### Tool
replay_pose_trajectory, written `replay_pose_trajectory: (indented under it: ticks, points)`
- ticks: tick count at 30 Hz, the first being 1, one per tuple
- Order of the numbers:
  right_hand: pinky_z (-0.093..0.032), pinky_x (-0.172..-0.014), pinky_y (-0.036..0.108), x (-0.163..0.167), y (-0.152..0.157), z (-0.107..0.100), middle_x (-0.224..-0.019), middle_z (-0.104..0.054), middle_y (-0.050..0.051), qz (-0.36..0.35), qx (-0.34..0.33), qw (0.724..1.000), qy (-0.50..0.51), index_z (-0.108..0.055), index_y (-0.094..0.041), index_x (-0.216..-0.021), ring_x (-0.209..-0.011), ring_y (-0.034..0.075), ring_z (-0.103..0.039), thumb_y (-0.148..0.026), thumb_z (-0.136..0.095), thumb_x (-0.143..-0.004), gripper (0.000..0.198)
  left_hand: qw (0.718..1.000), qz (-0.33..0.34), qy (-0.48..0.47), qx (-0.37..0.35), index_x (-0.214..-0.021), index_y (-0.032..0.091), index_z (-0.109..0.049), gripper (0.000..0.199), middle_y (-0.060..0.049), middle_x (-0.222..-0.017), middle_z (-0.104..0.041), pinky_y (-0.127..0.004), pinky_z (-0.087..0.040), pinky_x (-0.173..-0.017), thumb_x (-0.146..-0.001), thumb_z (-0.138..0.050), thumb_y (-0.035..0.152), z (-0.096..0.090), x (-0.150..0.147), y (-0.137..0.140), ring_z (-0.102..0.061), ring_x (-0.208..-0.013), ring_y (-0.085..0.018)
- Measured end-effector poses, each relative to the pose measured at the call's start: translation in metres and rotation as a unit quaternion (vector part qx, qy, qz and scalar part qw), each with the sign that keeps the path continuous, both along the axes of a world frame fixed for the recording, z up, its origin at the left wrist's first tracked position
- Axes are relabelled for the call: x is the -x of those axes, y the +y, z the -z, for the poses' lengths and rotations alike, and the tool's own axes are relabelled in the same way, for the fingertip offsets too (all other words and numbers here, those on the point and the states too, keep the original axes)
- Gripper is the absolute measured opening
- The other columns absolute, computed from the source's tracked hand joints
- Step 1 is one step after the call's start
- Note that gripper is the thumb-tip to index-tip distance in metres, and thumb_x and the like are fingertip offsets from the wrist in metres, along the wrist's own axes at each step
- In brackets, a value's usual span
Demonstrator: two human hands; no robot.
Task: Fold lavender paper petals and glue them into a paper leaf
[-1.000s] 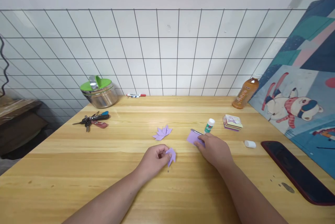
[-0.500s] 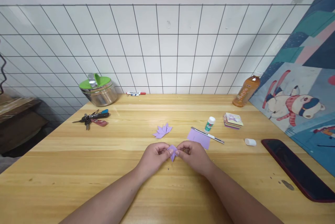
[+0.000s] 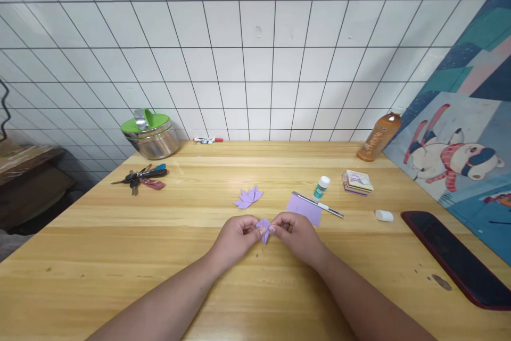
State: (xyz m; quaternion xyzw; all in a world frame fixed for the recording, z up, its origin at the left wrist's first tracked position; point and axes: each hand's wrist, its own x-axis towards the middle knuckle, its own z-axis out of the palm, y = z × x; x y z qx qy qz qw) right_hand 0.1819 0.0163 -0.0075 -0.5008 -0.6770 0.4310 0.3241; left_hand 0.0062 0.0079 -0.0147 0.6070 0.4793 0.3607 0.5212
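Head view: one small folded piece of purple paper [image 3: 264, 225], pointed at its lower end, just above or on the pale wooden table [image 3: 159, 245] (which, cannot tell), pinched at its left side in the grip of the left hand [image 3: 238, 233] and at its right side in that of the right hand [image 3: 296, 235]. Beyond the hands, one fan-shaped, many-pointed purple paper form [image 3: 248, 198]; to its right, one flat purple paper sheet [image 3: 302, 208], a slim grey-and-white pen-like tool [image 3: 328, 209] lying across it, and one upright white-topped, green-labelled tube [image 3: 321, 190] near both.
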Motion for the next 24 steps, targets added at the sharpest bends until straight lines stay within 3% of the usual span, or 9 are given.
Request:
replay_pose_trajectory:
  ticks: [3, 7, 10, 12, 14, 18, 20, 22, 24]
  points:
    - [-0.036, -0.051, 0.019, 0.0, 0.0, 0.002, -0.064, -0.059, -0.002, -0.01, -0.015, 1.0, -0.007, -0.065, -0.017, -0.076, -0.055, 0.009, -0.046, -0.03, -0.059, -0.073, 0.014, 1.0, 0.005, 0.017, -0.002, -0.07, 0.014, -0.063, 0.019, -0.002, -0.065, -0.065, -0.021, -0.04, -0.057, -0.074, -0.06, 0.032, 0.002, -0.001, -0.001, -0.056, -0.06, -0.012]
    - [-0.038, -0.054, 0.02, -0.001, 0.001, 0.005, -0.064, -0.06, -0.001, -0.012, -0.011, 1.0, -0.019, -0.063, -0.017, -0.07, -0.058, 0.01, -0.05, -0.029, -0.058, -0.074, 0.014, 0.998, 0.014, 0.056, -0.017, -0.069, 0.014, -0.062, 0.022, -0.001, -0.063, -0.063, -0.021, -0.04, -0.055, -0.077, -0.058, 0.035, 0.0, -0.004, -0.004, -0.055, -0.058, -0.012]
    - [-0.041, -0.058, 0.022, -0.007, 0.005, 0.005, -0.067, -0.062, 0.0, 0.0, -0.018, 1.0, -0.009, -0.061, -0.017, -0.073, -0.062, 0.012, -0.054, -0.032, -0.056, -0.077, 0.017, 0.987, -0.014, 0.116, -0.108, -0.088, 0.017, -0.063, 0.023, -0.003, -0.076, -0.066, -0.025, -0.046, -0.063, -0.08, -0.054, 0.037, -0.005, 0.002, -0.002, -0.059, -0.07, -0.016]
    - [-0.041, -0.058, 0.023, -0.013, 0.007, 0.003, -0.069, -0.063, 0.0, 0.018, -0.025, 0.999, -0.008, -0.06, -0.018, -0.075, -0.062, 0.012, -0.055, -0.034, -0.053, -0.079, 0.019, 0.951, -0.062, 0.202, -0.224, -0.102, 0.02, -0.061, 0.028, -0.006, -0.093, -0.066, -0.032, -0.046, -0.078, -0.08, -0.055, 0.035, -0.008, 0.009, 0.002, -0.059, -0.089, -0.021]
    - [-0.041, -0.057, 0.023, -0.019, 0.009, 0.001, -0.068, -0.063, 0.0, 0.005, -0.032, 0.999, -0.027, -0.059, -0.018, -0.073, -0.06, 0.012, -0.055, -0.035, -0.049, -0.082, 0.021, 0.906, -0.073, 0.288, -0.301, -0.114, 0.022, -0.056, 0.033, -0.009, -0.115, -0.06, -0.041, -0.038, -0.096, -0.083, -0.05, 0.032, -0.009, 0.017, 0.007, -0.051, -0.11, -0.024]
    - [-0.042, -0.064, 0.026, -0.029, 0.009, -0.005, -0.076, -0.065, 0.001, -0.025, -0.109, 0.986, -0.124, -0.064, -0.021, -0.081, -0.07, 0.016, -0.058, -0.032, -0.05, -0.081, 0.018, 0.857, -0.053, 0.426, -0.286, -0.13, 0.018, -0.042, 0.045, -0.011, -0.137, -0.044, -0.048, -0.026, -0.105, -0.088, -0.041, 0.032, -0.002, 0.025, 0.013, -0.035, -0.128, -0.027]
    - [-0.043, -0.074, 0.029, -0.035, 0.01, -0.008, -0.088, -0.065, 0.003, 0.044, -0.171, 0.974, -0.14, -0.064, -0.023, -0.095, -0.083, 0.018, -0.058, -0.03, -0.052, -0.079, 0.021, 0.845, -0.049, 0.465, -0.257, -0.13, 0.018, -0.043, 0.043, -0.011, -0.137, -0.044, -0.052, -0.023, -0.105, -0.09, -0.037, 0.033, 0.0, 0.024, 0.011, -0.034, -0.129, -0.028]
    - [-0.042, -0.079, 0.031, -0.047, 0.014, -0.008, -0.092, -0.064, 0.005, 0.169, -0.226, 0.951, -0.122, -0.062, -0.021, -0.097, -0.088, 0.019, -0.057, -0.029, -0.048, -0.081, 0.023, 0.839, -0.05, 0.484, -0.244, -0.126, 0.019, -0.048, 0.041, -0.011, -0.134, -0.048, -0.056, -0.021, -0.104, -0.091, -0.034, 0.033, -0.002, 0.021, 0.007, -0.038, -0.126, -0.028]
    - [-0.043, -0.078, 0.033, -0.061, 0.021, -0.006, -0.096, -0.061, 0.008, 0.352, -0.272, 0.892, -0.079, -0.056, -0.017, -0.104, -0.086, 0.02, -0.056, -0.03, -0.048, -0.08, 0.028, 0.835, -0.049, 0.489, -0.247, -0.122, 0.02, -0.052, 0.038, -0.01, -0.127, -0.055, -0.058, -0.021, -0.102, -0.091, -0.034, 0.033, -0.007, 0.019, 0.003, -0.046, -0.118, -0.028]
